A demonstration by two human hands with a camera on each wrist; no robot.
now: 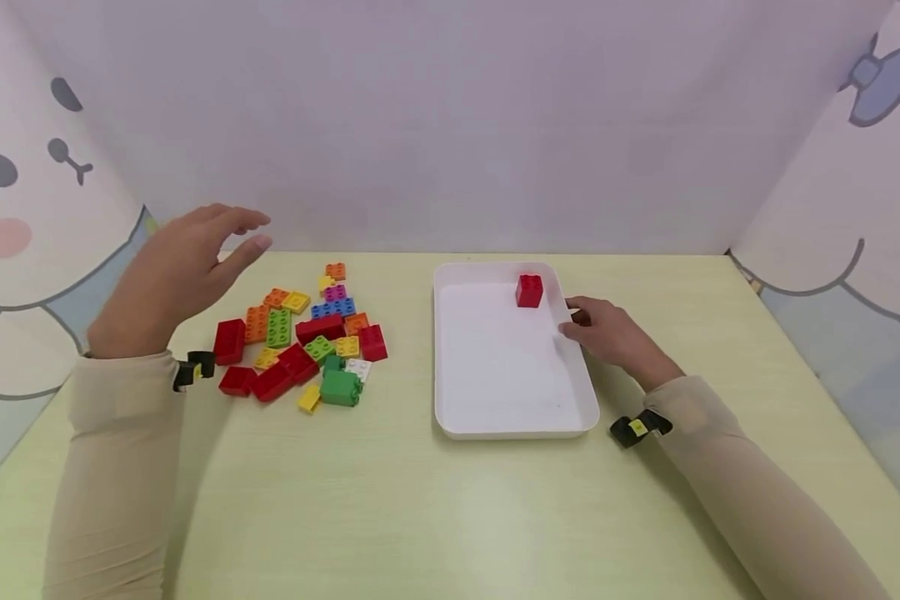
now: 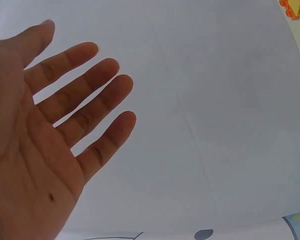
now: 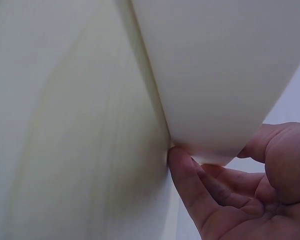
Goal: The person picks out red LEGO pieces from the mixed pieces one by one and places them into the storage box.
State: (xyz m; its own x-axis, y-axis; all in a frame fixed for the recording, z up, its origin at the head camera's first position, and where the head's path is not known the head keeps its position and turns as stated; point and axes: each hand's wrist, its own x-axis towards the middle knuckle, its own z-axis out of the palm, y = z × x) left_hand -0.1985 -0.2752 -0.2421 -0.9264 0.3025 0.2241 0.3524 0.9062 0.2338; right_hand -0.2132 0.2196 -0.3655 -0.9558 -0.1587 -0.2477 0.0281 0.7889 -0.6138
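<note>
My right hand (image 1: 610, 336) pinches the right side of a white tray (image 1: 506, 367). In the right wrist view its thumb hooks over the rim while the fingers (image 3: 187, 175) press the outer wall low down, close to the table. Inside the tray, toward its far right corner, stands a red brick (image 1: 529, 293). My left hand (image 1: 176, 271) is raised behind and left of a spread of toy bricks (image 1: 279, 327), holding nothing. Its fingers are spread and nearly straight, palm showing, in the left wrist view.
The brick spread lies left of the tray and includes a green brick (image 1: 341, 388), a blue brick (image 1: 333, 308) and several red, orange and yellow ones. A pale wall (image 1: 465, 133) rises behind the table (image 1: 390, 517). Printed cartoon panels (image 1: 15, 275) flank both sides.
</note>
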